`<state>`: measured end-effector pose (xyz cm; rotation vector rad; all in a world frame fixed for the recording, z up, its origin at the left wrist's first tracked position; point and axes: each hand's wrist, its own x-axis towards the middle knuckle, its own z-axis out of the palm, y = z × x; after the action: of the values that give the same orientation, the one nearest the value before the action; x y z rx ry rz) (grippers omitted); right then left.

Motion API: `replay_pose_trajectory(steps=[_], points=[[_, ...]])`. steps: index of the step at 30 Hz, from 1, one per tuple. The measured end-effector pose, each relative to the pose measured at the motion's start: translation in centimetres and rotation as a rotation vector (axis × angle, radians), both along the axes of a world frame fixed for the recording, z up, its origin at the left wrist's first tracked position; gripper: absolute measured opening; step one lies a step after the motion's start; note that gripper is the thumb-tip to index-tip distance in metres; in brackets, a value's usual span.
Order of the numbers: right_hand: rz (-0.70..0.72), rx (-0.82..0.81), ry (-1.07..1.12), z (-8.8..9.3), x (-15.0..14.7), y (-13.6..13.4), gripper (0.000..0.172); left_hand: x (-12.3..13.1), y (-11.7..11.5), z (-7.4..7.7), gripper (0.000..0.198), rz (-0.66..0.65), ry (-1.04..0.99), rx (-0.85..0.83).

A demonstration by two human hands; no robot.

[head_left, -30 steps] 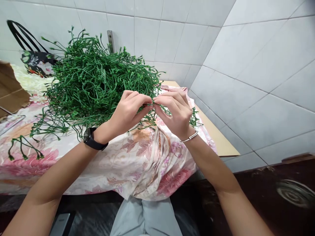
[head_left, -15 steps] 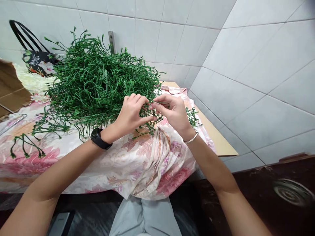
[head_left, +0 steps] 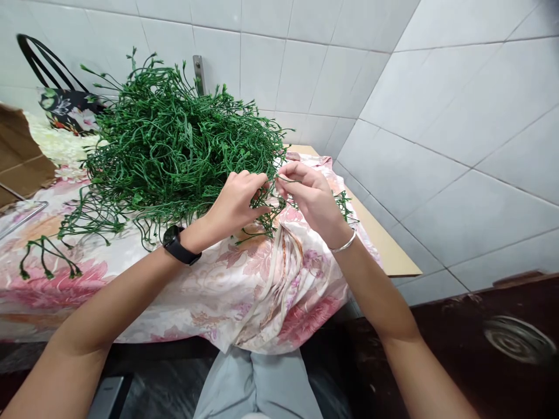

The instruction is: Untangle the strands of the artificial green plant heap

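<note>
Both bare forearms reach forward and angle inward, so the hands meet at the middle. The left hand (head_left: 236, 201) is curled, its fingers bent and its fingertips pinched together towards the right. The right hand (head_left: 312, 198) faces it with knuckles up, thumb and forefinger pinched, and the fingertips of the two hands almost touch.
</note>
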<state>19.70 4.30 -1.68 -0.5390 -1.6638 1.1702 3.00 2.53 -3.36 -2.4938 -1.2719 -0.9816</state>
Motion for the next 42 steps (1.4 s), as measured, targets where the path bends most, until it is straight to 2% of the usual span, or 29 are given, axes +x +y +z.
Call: replay_pose_trajectory(steps=[3, 8, 11, 16, 21, 23, 27, 29, 31, 33, 35, 38, 42], points=[[-0.104, 0.108, -0.085, 0.4, 0.4, 0.1, 0.002, -0.3, -0.2, 0.2, 0.024, -0.029, 0.018, -0.034], [-0.123, 0.259, -0.242, 1.2, 1.1, -0.3, 0.011, -0.5, -0.6, 0.5, 0.043, -0.082, 0.01, -0.006], [-0.168, 0.349, -0.325, 1.3, 1.3, -0.6, 0.018, -0.5, -0.6, 0.5, 0.036, -0.103, -0.048, 0.063], [-0.189, 0.485, -0.45, 1.0, 1.4, -0.6, 0.014, -0.6, -0.4, 0.5, 0.027, -0.061, 0.023, 0.166], [-0.219, 0.605, -0.438, 0.6, 1.7, -0.3, 0.013, -0.7, -0.3, 0.6, 0.02, -0.046, 0.007, 0.222], [-0.271, 0.658, -0.433, 0.3, 1.8, -0.1, 0.022, -0.7, -0.4, 0.7, 0.017, -0.037, -0.027, 0.232], [-0.363, 0.935, -0.498, 0.0, 1.8, 0.4, 0.036, -0.8, -0.4, 0.9, 0.017, -0.092, -0.091, 0.217], [-0.438, 1.095, -0.534, -0.1, 1.8, 0.7, 0.036, -0.7, -0.4, 0.8, 0.017, -0.128, -0.118, 0.204], [-0.521, 1.182, -0.563, -0.2, 1.7, 0.9, 0.032, -0.7, -0.5, 0.8, 0.017, -0.15, -0.129, 0.192], [-0.565, 1.195, -0.588, -0.2, 1.6, 0.9, 0.022, -0.6, -0.5, 0.8, 0.017, -0.161, -0.12, 0.18], [-0.548, 1.184, -0.611, -0.2, 1.6, 0.8, 0.013, -0.5, -0.6, 0.7, 0.017, -0.167, -0.107, 0.171], [-0.438, 1.135, -0.658, -0.2, 1.5, 0.5, 0.013, -0.6, -0.5, 0.7, 0.015, -0.161, -0.082, 0.176], [-0.291, 0.944, -0.71, -0.2, 1.4, 0.1, 0.016, -0.7, -0.3, 0.7, 0.016, -0.143, 0.006, 0.2]])
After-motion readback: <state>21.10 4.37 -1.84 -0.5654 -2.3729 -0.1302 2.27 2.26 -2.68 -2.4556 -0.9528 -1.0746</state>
